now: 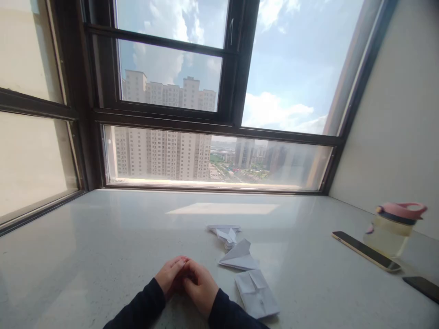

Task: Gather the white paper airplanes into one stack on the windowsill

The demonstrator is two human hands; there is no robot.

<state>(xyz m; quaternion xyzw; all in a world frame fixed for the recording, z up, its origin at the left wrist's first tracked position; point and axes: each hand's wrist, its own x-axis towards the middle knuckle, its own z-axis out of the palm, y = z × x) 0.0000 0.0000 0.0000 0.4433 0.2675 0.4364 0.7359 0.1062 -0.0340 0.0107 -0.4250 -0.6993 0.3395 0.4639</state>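
big dark-framed window [164, 117] fills the back, tower blocks and cloudy sky outside. a pale wall [394, 137] closes the right side. below the window runs a wide white glossy surface [103, 246] w/ a sunlit patch near the glass.

far right on the surface: a clear water bottle [391, 230] w/ pink lid, upright, close to the wall. just left of it a gold-edged phone [365, 250] lies flat, screen dark, angled. a second dark phone [422, 288] lies at the right edge, partly cut off by the frame.

centre-right, three folded white paper pieces lie in a loose row running away from the person. nearest is a flat folded packet [256, 294], just beside the right sleeve. next out is a pointed paper plane [239, 258], near the packet; can't tell if they touch. farthest is a small crumpled fold [224, 233], close to the plane's tip.

front centre, both hands rest on the surface in dark sleeves. left hand [169, 274] and right hand [200, 287] are pressed together, fingers [183, 260] curled closed against each other. can't tell if anything sits inside them. the right hand is closest to the plane and packet but touches neither; the papers stay to its right.
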